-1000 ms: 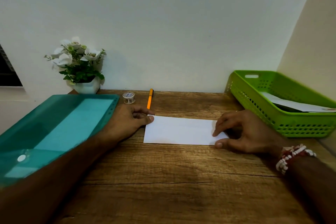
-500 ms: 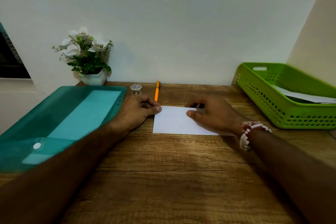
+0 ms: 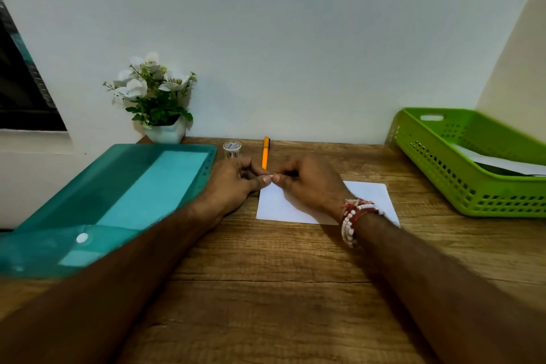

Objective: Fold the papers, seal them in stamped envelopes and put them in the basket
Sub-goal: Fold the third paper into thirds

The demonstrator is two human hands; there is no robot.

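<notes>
2 hands, left (image 3: 232, 186) and right (image 3: 310, 186), on paper (image 3: 369, 198)

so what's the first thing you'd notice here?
The hands: the left hand and right hand meet fingertip to fingertip at the far left corner of the white paper, mid-desk, apparently pinching it. Then the colours: a teal folder slanting in at left, and a green basket at right with a white sheet inside.

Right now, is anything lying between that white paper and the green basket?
Nothing visible. Only bare desk lies between the paper and the basket. The right hand reaches across the paper itself, not into that gap.
</notes>
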